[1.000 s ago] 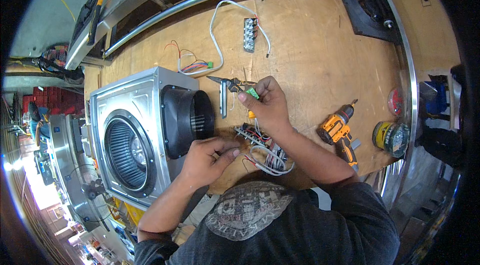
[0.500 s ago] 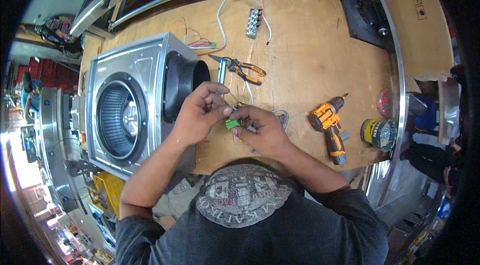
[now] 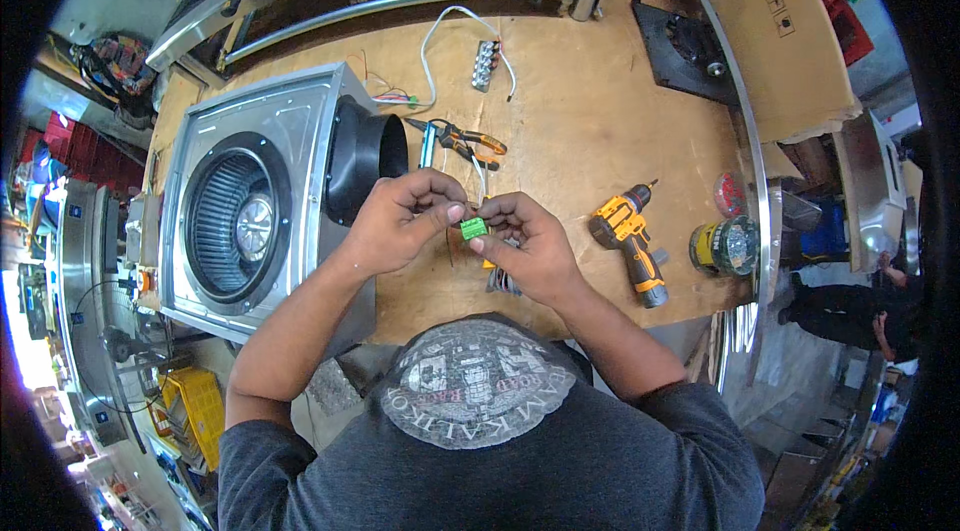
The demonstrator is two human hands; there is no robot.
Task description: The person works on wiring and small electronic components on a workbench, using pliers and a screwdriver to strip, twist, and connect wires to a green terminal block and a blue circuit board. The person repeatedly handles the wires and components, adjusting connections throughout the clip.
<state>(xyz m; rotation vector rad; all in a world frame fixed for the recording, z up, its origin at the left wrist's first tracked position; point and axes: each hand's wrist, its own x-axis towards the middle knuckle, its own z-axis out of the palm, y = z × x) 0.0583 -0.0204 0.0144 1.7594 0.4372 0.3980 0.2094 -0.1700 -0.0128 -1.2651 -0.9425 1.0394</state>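
Note:
A small green terminal connector (image 3: pixel 473 228) sits between my two hands over the wooden table. My right hand (image 3: pixel 533 249) is closed on it, thumb below and fingers above. At the connector's upper left, my left hand (image 3: pixel 400 228) pinches with thumb and forefinger; what lies between those fingertips is too small to make out. A thin dark wire (image 3: pixel 450 251) hangs below the left fingertips. Just beyond my hands lie orange-and-black pliers (image 3: pixel 470 143) and a narrow blue-and-silver tool (image 3: pixel 428 145). White cable runs near the pliers toward my hands, its end hidden.
A metal fan housing (image 3: pixel 315 171) with a black round duct collar (image 3: pixel 375 156) stands at the left. An orange-and-black cordless drill (image 3: pixel 632 243) lies right, near a tape-wrapped can (image 3: pixel 722 247). A metal terminal strip (image 3: pixel 485 66) and a black plate (image 3: pixel 685 51) lie farther back.
The view has shifted, moving the table's things left in the picture. The green connector shows more fully between my fingers. Both hands keep their pinching grips.

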